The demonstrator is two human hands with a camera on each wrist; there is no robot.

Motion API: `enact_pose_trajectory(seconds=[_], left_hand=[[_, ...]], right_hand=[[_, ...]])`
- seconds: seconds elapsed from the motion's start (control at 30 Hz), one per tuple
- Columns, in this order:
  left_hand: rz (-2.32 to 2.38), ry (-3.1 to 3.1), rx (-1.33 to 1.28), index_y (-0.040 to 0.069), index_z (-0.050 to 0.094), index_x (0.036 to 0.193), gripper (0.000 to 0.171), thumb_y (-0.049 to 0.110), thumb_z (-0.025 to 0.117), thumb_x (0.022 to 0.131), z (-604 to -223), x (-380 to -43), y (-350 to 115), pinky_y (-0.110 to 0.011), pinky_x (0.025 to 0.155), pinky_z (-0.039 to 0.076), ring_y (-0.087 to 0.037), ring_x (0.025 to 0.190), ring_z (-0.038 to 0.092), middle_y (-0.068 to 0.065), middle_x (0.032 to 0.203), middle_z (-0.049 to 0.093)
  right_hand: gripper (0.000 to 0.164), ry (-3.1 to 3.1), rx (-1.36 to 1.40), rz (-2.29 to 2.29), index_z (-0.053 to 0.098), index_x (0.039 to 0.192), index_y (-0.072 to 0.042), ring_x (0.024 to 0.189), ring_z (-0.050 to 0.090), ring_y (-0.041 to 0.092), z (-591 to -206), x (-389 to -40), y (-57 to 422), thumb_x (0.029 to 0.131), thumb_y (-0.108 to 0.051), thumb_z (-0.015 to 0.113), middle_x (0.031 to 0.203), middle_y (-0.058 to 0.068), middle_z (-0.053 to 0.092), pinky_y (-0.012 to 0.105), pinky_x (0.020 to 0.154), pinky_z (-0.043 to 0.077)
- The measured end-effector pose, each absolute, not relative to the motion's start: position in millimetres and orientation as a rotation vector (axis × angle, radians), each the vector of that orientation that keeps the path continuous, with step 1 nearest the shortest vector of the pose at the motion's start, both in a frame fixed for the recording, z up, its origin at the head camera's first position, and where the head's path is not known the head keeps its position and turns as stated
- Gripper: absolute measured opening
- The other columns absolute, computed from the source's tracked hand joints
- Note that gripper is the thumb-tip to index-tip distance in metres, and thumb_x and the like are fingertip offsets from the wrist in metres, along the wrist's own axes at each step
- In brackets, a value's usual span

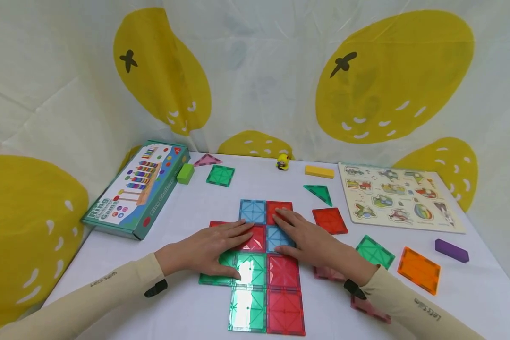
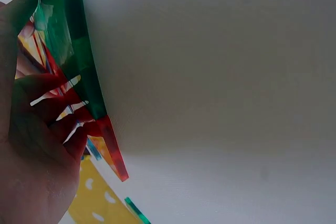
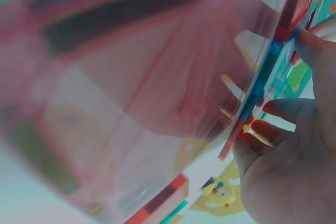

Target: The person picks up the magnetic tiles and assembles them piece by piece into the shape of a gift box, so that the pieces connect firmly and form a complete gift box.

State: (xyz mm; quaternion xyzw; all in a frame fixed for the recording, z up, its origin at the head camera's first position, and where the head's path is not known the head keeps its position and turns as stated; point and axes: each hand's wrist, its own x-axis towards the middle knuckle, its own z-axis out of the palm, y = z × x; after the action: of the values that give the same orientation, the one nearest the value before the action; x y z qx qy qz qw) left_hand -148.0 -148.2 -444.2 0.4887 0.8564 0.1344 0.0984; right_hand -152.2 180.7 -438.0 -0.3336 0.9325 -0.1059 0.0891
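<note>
Translucent square tiles lie edge to edge in a flat block mid-table. My left hand (image 1: 204, 248) rests palm down across its left side, fingers over a red tile (image 1: 257, 240) and thumb on a green tile (image 1: 250, 267). On the right side my right hand (image 1: 312, 241) lies flat, fingertips on the upper red tile (image 1: 276, 208) and thumb by a blue tile (image 1: 274, 241). Another blue tile (image 1: 252, 211) forms the top left corner. Green (image 1: 246, 311) and red (image 1: 285, 311) tiles make the nearest row. A pink tile (image 3: 157, 87) looms blurred in the right wrist view.
A ring game box (image 1: 140, 189) and green block (image 1: 185, 174) stand left. Rightward lie a picture puzzle board (image 1: 397, 198), loose red (image 1: 330, 220), green (image 1: 375, 251) and orange (image 1: 420, 270) tiles and a purple block (image 1: 452, 250). A yellow figurine (image 1: 282, 162) stands behind.
</note>
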Motion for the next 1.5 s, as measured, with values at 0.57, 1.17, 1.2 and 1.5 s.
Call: enact_pose_trajectory(seconds=[0.57,1.17,1.2,1.5], left_hand=[[0.448,2.510,1.388,0.013,0.033,0.167,0.102,0.071,0.069,0.091,-437,-148,-154,-0.047,0.114,0.044,-0.029,0.159,0.019,-0.005,0.175,0.020],[0.498,2.493,1.414,0.013,0.032,0.167,0.102,0.071,0.069,0.091,-444,-150,-153,-0.047,0.112,0.046,-0.030,0.159,0.018,-0.005,0.175,0.020],[0.500,2.491,1.413,0.013,0.033,0.167,0.102,0.071,0.069,0.091,-444,-150,-153,-0.047,0.112,0.046,-0.030,0.159,0.018,-0.005,0.175,0.020],[0.509,2.487,1.406,0.015,0.031,0.168,0.103,0.073,0.067,0.091,-448,-150,-151,-0.047,0.113,0.045,-0.029,0.160,0.016,-0.003,0.175,0.019]], right_hand=[[0.086,2.858,-0.800,-0.385,0.039,0.165,-0.010,0.148,0.039,0.039,-419,-133,266,0.096,-0.046,0.077,0.169,0.012,0.033,0.057,0.102,0.053],[0.078,2.817,-0.807,-0.377,0.034,0.164,-0.003,0.154,0.030,0.039,-434,-115,272,0.105,-0.042,0.067,0.173,0.014,0.024,0.053,0.105,0.050],[0.077,2.816,-0.808,-0.373,0.034,0.165,-0.003,0.154,0.029,0.039,-434,-114,271,0.105,-0.040,0.067,0.173,0.014,0.023,0.052,0.105,0.050],[0.080,2.815,-0.828,-0.364,0.032,0.165,-0.002,0.156,0.026,0.037,-434,-113,272,0.105,-0.044,0.066,0.173,0.015,0.022,0.053,0.110,0.045]])
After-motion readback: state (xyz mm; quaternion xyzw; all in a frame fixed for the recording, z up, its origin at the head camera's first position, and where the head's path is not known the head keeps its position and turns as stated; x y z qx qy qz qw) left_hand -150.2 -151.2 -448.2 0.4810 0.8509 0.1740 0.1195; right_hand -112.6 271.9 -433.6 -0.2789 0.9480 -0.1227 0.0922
